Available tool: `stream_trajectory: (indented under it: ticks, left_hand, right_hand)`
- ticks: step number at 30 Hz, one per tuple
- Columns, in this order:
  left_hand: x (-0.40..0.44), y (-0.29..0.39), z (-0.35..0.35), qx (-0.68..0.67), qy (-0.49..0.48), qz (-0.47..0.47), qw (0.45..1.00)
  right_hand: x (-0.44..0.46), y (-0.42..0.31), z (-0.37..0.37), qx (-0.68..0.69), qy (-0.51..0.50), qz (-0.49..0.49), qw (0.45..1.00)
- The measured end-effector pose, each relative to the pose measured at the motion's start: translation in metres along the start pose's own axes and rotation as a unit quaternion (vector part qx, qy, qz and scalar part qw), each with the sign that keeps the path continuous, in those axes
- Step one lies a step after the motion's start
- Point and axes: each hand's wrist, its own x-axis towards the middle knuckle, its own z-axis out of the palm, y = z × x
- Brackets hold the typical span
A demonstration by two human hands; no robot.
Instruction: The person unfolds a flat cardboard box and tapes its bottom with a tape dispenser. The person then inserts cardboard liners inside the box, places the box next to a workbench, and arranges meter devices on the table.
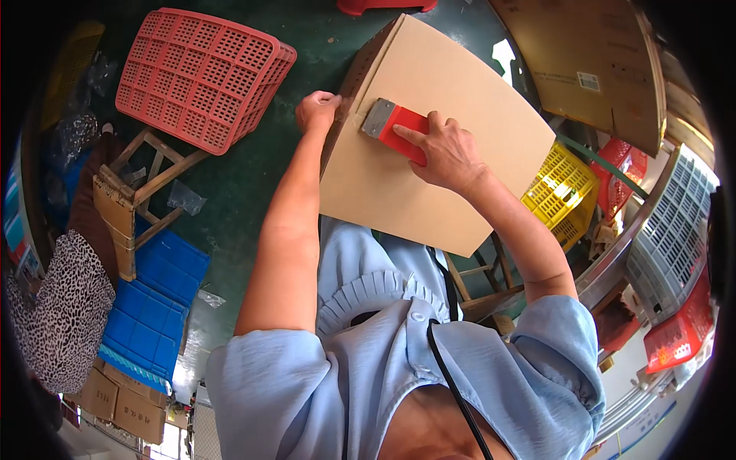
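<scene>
A plain brown cardboard box (pixel 452 100) stands tilted in front of my body, its broad smooth face turned up to me. My right hand (pixel 448 153) holds a red scraper (pixel 406 134) with a grey metal end, laid flat on that face near the left edge. The index finger stretches along the red part and the thumb side is partly hidden. At the box's left side is my left hand (pixel 317 111), fingers curled and pinched together against the edge. Whatever is between those fingertips is hidden.
A pink plastic basket (pixel 199 77) rests on a wooden stool (pixel 146 184) at left. Near it are blue crates (pixel 146 326) and a person in leopard-print clothing (pixel 65 314). Yellow crates (pixel 563 184), a grey crate (pixel 671 238) and large cardboard sheets (pixel 586 69) stand at right.
</scene>
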Motion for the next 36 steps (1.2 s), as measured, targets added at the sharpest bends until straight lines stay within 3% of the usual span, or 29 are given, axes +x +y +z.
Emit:
stream_trajectory:
  ticks: [1,3,6,8,9,11,12,14,16,18,19,20,25,28,31,34,36]
  left_hand:
    - [-0.003,0.0,-0.006,0.1,0.005,0.011,0.995]
    - [-0.004,-0.006,-0.01,0.022,0.079,0.041,0.996]
    - [-0.032,0.006,-0.008,-0.208,0.022,0.089,0.974]
    - [-0.049,0.007,0.009,-0.192,-0.011,0.114,0.975]
    - [-0.054,0.003,0.013,-0.072,0.006,0.113,0.991]
    - [-0.045,0.003,0.018,-0.122,0.055,0.106,0.985]
    - [-0.04,0.004,0.018,-0.139,0.061,0.055,0.987]
    - [-0.041,0.006,0.018,-0.032,0.214,0.093,0.972]
    - [-0.045,0.002,0.007,0.016,0.355,0.146,0.923]
    - [-0.063,0.021,-0.005,-0.061,0.284,0.178,0.94]
    - [-0.073,0.034,-0.003,-0.142,0.178,0.16,0.961]
    - [-0.075,0.031,0.001,-0.078,0.094,0.142,0.982]
    - [-0.071,0.028,0.017,0.005,0.1,0.115,0.988]
    - [-0.069,0.028,0.014,0.036,0.086,0.114,0.989]
    - [-0.073,0.034,0.018,0.109,0.098,0.076,0.986]
    - [-0.063,0.018,0.021,0.099,0.081,0.122,0.984]
    - [-0.065,0.025,0.029,0.21,0.224,0.218,0.926]
  right_hand:
    - [0.002,0.0,-0.001,-0.003,-0.005,0.001,1.0]
    - [0.003,0.0,-0.002,-0.004,-0.013,-0.001,1.0]
    - [0.004,-0.001,0.001,0.001,-0.017,-0.003,1.0]
    - [0.006,0.0,0.0,0.004,-0.015,-0.008,1.0]
    - [0.007,-0.001,-0.002,0.003,-0.013,-0.013,1.0]
    - [0.008,0.0,-0.007,0.001,-0.036,-0.026,0.999]
    - [0.007,0.002,-0.006,-0.003,-0.032,-0.035,0.999]
    - [0.009,0.006,-0.004,-0.003,-0.022,-0.048,0.999]
    - [0.007,0.006,0.0,0.003,-0.021,-0.054,0.998]
    - [0.008,0.007,-0.003,0.015,-0.034,-0.052,0.998]
    - [0.009,0.008,-0.001,0.009,-0.025,-0.061,0.998]
    - [0.01,0.009,-0.001,0.013,-0.025,-0.062,0.998]
    - [0.015,0.011,-0.003,-0.01,-0.073,-0.089,0.993]
    - [-0.007,0.027,-0.006,0.028,-0.038,-0.107,0.993]
    - [-0.059,0.062,0.011,-0.026,-0.072,-0.05,0.996]
    - [-0.108,0.107,0.041,-0.007,-0.101,-0.035,0.994]
    - [-0.129,0.121,0.048,0.014,-0.135,0.005,0.991]
